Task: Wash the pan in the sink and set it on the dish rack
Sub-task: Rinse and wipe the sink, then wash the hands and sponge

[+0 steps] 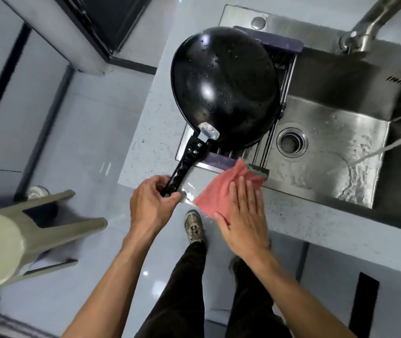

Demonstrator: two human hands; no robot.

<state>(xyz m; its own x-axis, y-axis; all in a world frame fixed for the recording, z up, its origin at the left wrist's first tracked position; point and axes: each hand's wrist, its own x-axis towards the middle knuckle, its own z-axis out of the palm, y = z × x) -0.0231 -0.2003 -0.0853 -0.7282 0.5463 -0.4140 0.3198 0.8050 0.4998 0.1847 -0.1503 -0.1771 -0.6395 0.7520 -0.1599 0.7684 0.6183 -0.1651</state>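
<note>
Left hand (151, 203) grips the glossy black pan (224, 89) handle; flat, open right hand (242, 215) presses a pink cloth (219, 191)

One pan (224, 86), one cloth (221, 191), two hands (152, 206).

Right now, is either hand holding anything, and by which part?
The left hand grips the black wok-shaped pan by its handle's end. The right hand lies flat on the pink cloth.

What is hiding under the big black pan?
The pan lies upside down on a dish rack across the sink; rack bars and purple ends peek out. Anything else beneath is covered. The left hand holds its handle.
</note>
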